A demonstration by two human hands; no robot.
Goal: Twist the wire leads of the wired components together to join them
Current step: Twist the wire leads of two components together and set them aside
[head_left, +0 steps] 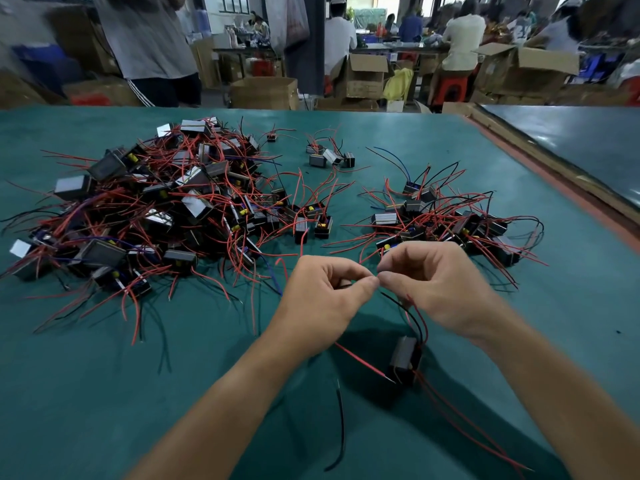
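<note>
- The left hand (327, 299) and the right hand (434, 285) meet fingertip to fingertip above the green felt-covered table (145, 393), each pinched shut on the thin wire ends between thumb and forefinger; the ends themselves are too small to make out at the pinch
- Below the right hand's pinch a black insulated lead (403, 308) and a red insulated lead (417, 315) drop to the small dark box-shaped component (405, 358), which looks to hang just under the wrists, over its own shadow
- To twist well, I would keep both bared ends side by side inside the pinch, hold one hand steady as an anchor and roll the other thumb across the forefinger, so the strands wrap evenly instead of one winding round the other
- The hanging weight likely pulls on the joint; letting the component rest on the table would ease it
- A loose red wire (363, 362) and a loose black wire (341, 427) trail under the left wrist; keep them out of the pinch
- Beyond the left hand's knuckles lies the large tangled heap of wired components (156, 209); beyond the right hand's, the smaller heap (450, 216)
</note>
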